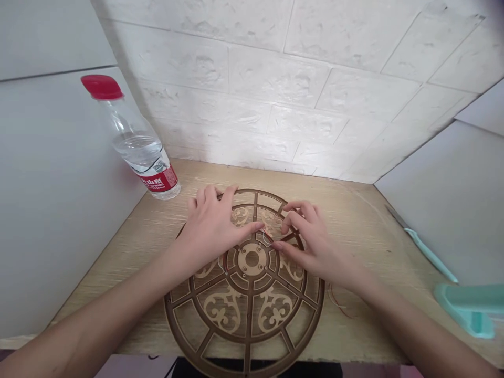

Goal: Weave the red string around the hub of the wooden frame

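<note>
A round, bronze-brown openwork frame (249,315) with spokes, rings and scroll ornaments lies flat, its near edge jutting past the table's front edge. My left hand (212,220) grips its far left rim; the fingers bend over the rim and the thumb reaches in to the inner ring. Thin red and white wire (266,233) runs along that ring between my two thumbs. On the right, my right hand (309,239) has its thumb tip pressed at the wire's end, with the fingers curled above the frame.
A water bottle (145,152) with a red cap stands at the back left. Loose thin wire (338,303) lies right of the frame. A knife with a mint handle (431,254) and a mint plastic object (468,304) are at the right. White walls (244,79) enclose the wooden table (346,210).
</note>
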Available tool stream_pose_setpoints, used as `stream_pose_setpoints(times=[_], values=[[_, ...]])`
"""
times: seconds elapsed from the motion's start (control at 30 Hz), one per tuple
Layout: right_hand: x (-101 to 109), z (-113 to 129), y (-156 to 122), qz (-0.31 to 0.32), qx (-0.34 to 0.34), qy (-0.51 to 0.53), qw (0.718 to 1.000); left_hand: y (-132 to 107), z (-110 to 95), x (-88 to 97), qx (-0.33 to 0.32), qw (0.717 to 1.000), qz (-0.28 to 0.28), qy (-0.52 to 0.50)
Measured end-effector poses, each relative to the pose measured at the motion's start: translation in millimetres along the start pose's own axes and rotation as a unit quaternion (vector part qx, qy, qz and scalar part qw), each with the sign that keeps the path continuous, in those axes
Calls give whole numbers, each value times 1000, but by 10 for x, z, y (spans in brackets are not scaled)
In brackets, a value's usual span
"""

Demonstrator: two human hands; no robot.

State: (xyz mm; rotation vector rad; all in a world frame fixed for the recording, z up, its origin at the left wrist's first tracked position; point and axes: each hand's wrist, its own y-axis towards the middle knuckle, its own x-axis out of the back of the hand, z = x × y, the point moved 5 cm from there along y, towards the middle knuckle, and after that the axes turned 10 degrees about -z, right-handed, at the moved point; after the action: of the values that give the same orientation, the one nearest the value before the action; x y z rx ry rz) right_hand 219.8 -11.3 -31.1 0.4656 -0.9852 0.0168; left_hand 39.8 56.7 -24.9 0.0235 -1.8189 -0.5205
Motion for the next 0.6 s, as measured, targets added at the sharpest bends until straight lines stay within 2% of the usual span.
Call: stream_pose_setpoints(times=[0.2,0.27,0.37,0.4,0.47,0.53,0.6], values=[[12,-81,29,11,-28,12,999,30,61,-16,23,1000,4,10],[74,-192,63,-14,-67,23,997,58,98,4,39,999,-2,17],[192,-443,97,-85,-158,38,983,101,150,29,64,998,-7,24],[194,-519,100,-80,-184,59,978,111,162,37,70,997,-11,27],[127,-625,94,-19,-224,135,965,124,175,50,80,996,-16,34],[36,-654,81,47,-233,218,947,128,182,57,89,995,-16,40],[-38,-650,72,80,-227,281,929,129,190,55,97,994,-6,41]])
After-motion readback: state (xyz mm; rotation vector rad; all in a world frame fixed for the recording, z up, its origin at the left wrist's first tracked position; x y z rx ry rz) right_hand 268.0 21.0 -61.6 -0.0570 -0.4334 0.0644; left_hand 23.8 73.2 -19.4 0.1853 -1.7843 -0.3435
